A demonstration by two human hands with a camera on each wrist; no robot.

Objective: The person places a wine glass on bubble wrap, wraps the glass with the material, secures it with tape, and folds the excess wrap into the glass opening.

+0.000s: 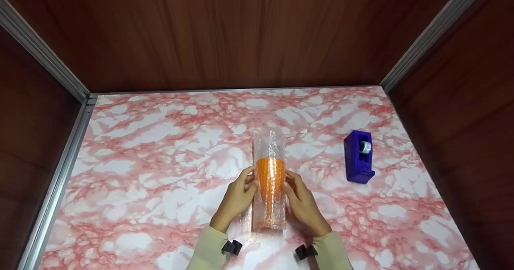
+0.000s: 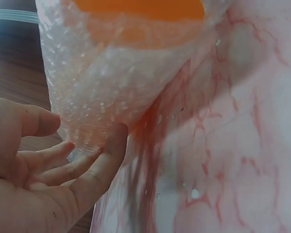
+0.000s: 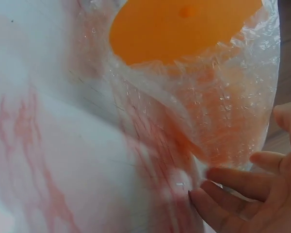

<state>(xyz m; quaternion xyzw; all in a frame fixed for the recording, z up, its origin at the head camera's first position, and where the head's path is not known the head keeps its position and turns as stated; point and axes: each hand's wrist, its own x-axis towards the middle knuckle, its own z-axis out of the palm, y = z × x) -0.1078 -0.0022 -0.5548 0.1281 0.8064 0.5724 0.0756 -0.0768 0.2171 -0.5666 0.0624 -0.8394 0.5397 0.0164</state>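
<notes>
An orange goblet (image 1: 271, 174) lies rolled in clear bubble wrap (image 1: 270, 141) on the table, its wide bowl away from me and its narrow stem toward me. The wrap reaches past the bowl at the far end. My left hand (image 1: 237, 195) holds the roll's left side, thumb above and fingertips lower down. From the right, my right hand (image 1: 303, 201) holds it the same way. Both wrist views show the orange round foot (image 3: 179, 31) inside the wrap's near end, with the left fingers (image 2: 94, 179) and right fingers (image 3: 242, 182) curved against the wrap.
A purple tape dispenser (image 1: 357, 157) with a roll of clear tape (image 1: 365, 147) stands to the right. The table (image 1: 160, 149) has a red-and-white marbled top. Dark wood panels (image 1: 241, 37) with metal edge rails (image 1: 56, 185) enclose it at the back and sides.
</notes>
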